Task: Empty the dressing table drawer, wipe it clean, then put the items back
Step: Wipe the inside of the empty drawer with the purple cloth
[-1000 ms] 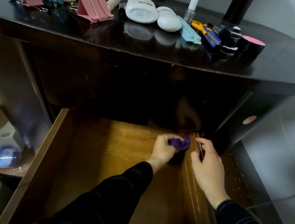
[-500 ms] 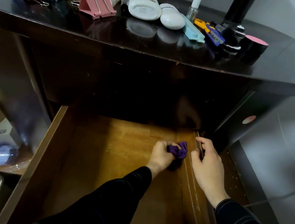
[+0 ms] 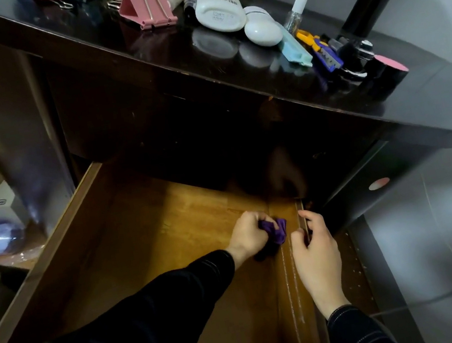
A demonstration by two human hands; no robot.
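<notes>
Left hand (image 3: 248,238) has a purple cloth (image 3: 276,230) bunched in its fingers, pressed to the drawer (image 3: 59,246) floor near its right wall. Right hand (image 3: 317,258) grips that wall's top edge. Drawer's pulled out and looks emptied, so I'd say wiping is underway. Clips (image 3: 147,8), jars (image 3: 220,10) and a bottle (image 3: 296,13) sit on the tabletop (image 3: 106,47) above the drawer, not yet put back.

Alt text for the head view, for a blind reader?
The left hand grips a purple cloth inside the open drawer, by its right wall, whose rim the right hand holds. Toiletries and binder clips sit on the tabletop.
</notes>
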